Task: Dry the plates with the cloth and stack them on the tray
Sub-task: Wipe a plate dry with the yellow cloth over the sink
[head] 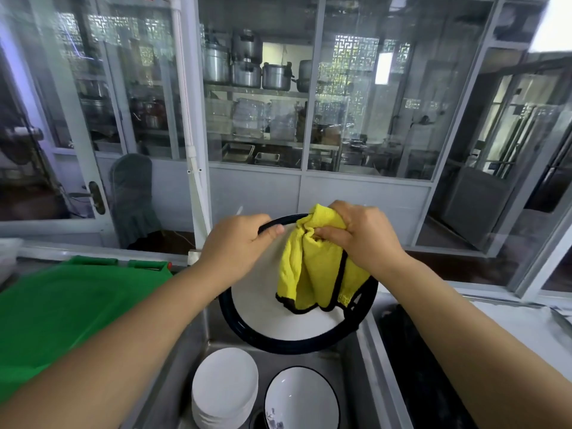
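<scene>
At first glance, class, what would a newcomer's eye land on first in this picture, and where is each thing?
The bright yellow cloth stands out at the centre, gripped by the right hand against a large dark-rimmed plate that the left hand holds by its rim over the sink. A big green tray fills the left side. Below, in the sink, sit a stack of white plates and a dark-rimmed bowl.

No legible text, label, brand, number or sign appears in the head view. The bowl (301, 397) in the sink carries a small dark painted motif near its lower edge, which is a decoration and not lettering. The patterned panels behind the glass show geometric fretwork only, with no characters that can be read.
</scene>
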